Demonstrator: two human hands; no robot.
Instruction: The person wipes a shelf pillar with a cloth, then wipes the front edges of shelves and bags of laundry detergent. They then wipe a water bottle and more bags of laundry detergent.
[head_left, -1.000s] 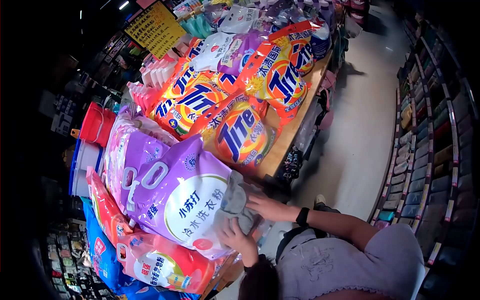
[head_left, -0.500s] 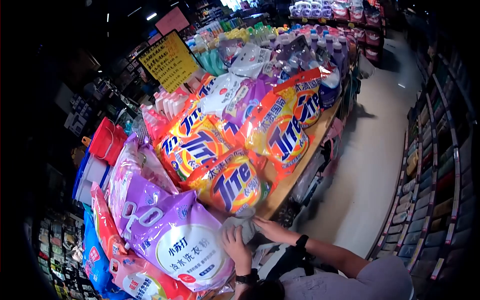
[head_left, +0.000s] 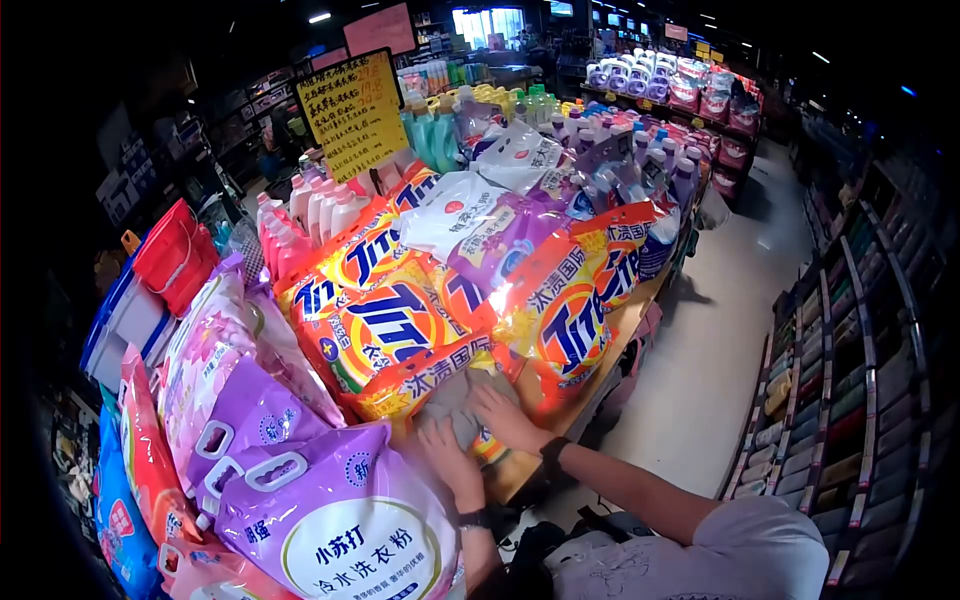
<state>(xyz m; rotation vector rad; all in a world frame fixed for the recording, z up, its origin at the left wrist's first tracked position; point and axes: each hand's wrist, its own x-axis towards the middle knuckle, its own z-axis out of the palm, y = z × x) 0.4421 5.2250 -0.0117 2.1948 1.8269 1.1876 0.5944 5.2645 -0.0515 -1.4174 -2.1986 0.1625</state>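
A crumpled grey cloth (head_left: 455, 405) lies against the front of an orange Tite laundry powder bag (head_left: 425, 380), hiding much of its print. My right hand (head_left: 507, 418) presses the cloth from the right, fingers bent onto it. At the cloth's lower left edge is my left hand (head_left: 450, 462), slightly blurred, its fingertips on the fabric. Just left of that hand stands a large purple washing powder bag (head_left: 330, 500) with a white round label. Another Tite bag (head_left: 575, 330) leans to the right of the cloth.
The bags stand on a wooden display table (head_left: 515, 475) with its edge on my right. A yellow price sign (head_left: 355, 115) rises behind. Red buckets (head_left: 178, 262) stand at left. Beyond the aisle floor (head_left: 690, 340), stocked shelves (head_left: 830, 400) line the right.
Both hands and the grey cloth have moved up onto the front Tite bag. My right hand has shifted from the cloth's edge onto it. The view has tilted up.
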